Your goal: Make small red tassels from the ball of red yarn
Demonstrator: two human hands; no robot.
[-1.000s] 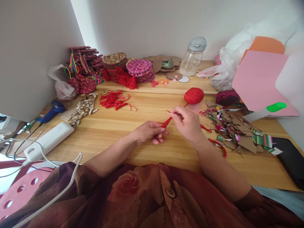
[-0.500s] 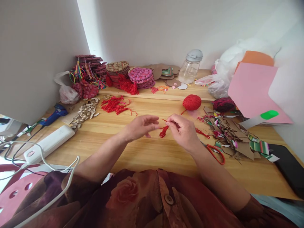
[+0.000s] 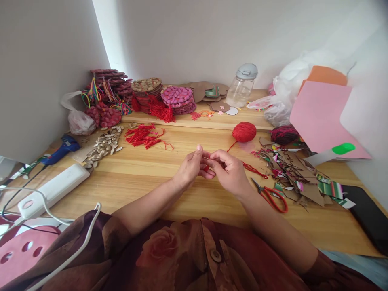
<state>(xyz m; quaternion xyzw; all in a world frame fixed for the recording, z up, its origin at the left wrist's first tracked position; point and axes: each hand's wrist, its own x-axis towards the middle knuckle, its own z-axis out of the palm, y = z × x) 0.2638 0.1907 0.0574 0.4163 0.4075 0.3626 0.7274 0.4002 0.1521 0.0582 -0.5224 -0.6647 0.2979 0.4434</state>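
Observation:
My left hand (image 3: 191,165) and my right hand (image 3: 229,170) meet over the middle of the table. Between their fingers shows a bit of a small red yarn tassel (image 3: 206,167), mostly hidden. The right hand pinches it, and the left fingers are curled around it with the thumb pointing up. Beyond the right hand sits a red ball of yarn (image 3: 244,132), a loose strand trailing from it. Red yarn strands (image 3: 256,170) lie beside the right hand, with orange-handled scissors (image 3: 274,198) nearer me. A pile of red tassels (image 3: 144,136) rests at the left.
Seed-like shells (image 3: 106,146), a blue glue gun (image 3: 62,149) and a white power strip (image 3: 56,190) are at left. Stacked woven coasters (image 3: 178,99) and a bottle (image 3: 241,87) stand on the back ledge. Cardboard scraps (image 3: 298,173) and a black phone (image 3: 365,214) lie right.
My left hand has moved right to meet the right hand and closed around the tassel, which is now mostly covered. The view has shifted slightly.

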